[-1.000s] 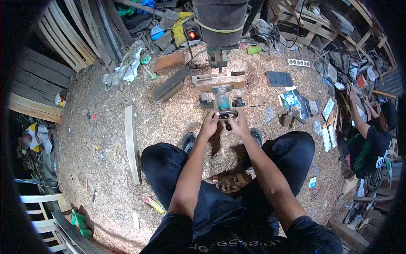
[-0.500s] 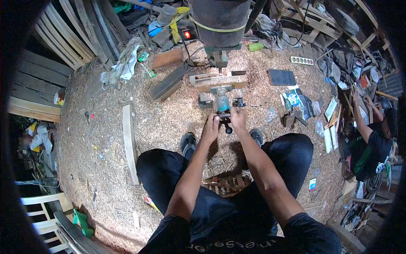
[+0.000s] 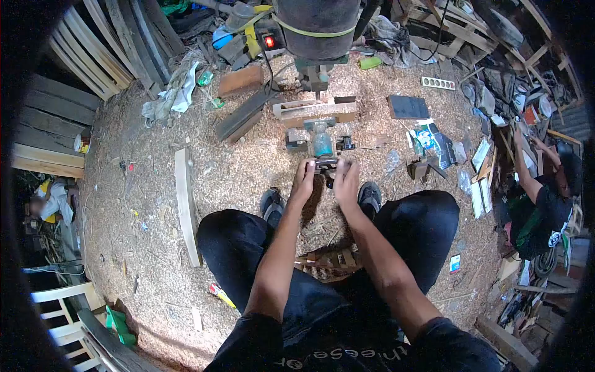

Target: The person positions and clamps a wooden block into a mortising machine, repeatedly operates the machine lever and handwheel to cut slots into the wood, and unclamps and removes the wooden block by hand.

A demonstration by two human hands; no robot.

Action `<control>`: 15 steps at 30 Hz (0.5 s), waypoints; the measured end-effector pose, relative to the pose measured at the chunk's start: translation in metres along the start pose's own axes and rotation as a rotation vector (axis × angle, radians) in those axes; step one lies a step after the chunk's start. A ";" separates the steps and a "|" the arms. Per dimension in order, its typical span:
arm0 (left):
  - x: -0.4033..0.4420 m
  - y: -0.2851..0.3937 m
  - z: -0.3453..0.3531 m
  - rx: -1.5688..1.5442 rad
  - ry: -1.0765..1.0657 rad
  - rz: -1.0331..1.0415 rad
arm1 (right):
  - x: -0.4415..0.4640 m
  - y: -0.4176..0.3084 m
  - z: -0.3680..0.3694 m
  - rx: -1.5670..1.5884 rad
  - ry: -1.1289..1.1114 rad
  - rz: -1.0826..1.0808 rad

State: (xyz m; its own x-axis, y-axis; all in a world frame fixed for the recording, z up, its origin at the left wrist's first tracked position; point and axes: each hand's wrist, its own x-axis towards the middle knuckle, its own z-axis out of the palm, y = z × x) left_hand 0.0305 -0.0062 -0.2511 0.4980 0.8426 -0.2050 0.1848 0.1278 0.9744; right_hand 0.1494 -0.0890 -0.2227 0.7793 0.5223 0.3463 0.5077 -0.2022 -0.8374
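Between my knees, my left hand is closed on the left side of a dark metal handwheel. My right hand grips its right side, with a black knob low between the hands. Just beyond the wheel is a teal machine vise. A pale wooden workpiece lies across the machine in front of it. Above the wood hangs the dark motor housing of an upright machine, its spindle pointing down at the wood. Where the tip meets the wood is too small to tell.
Wood chips cover the floor. A long pale board lies to the left; dark beams and a reddish block lie beyond it. At right are a dark slab, a power strip and a seated person.
The handwheel has turned, and its black knob now sits partly hidden between my hands. My right hand has shifted down the wheel's side. The whole view has moved slightly.
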 end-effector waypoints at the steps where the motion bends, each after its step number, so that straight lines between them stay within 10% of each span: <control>1: -0.003 0.001 -0.001 -0.073 -0.003 -0.053 | -0.008 -0.013 -0.012 -0.060 -0.115 0.062; 4: 0.002 -0.028 -0.010 0.007 0.091 -0.140 | -0.016 -0.032 -0.032 -0.194 -0.473 0.253; 15: -0.017 0.023 -0.005 0.221 0.100 -0.036 | -0.014 -0.026 -0.002 -0.332 -0.527 0.271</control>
State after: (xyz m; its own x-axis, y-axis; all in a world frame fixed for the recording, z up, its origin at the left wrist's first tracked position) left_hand 0.0221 -0.0146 -0.2247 0.4035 0.8886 -0.2182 0.3872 0.0502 0.9206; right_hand 0.1258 -0.0929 -0.2046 0.6549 0.7339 -0.1804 0.4710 -0.5830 -0.6620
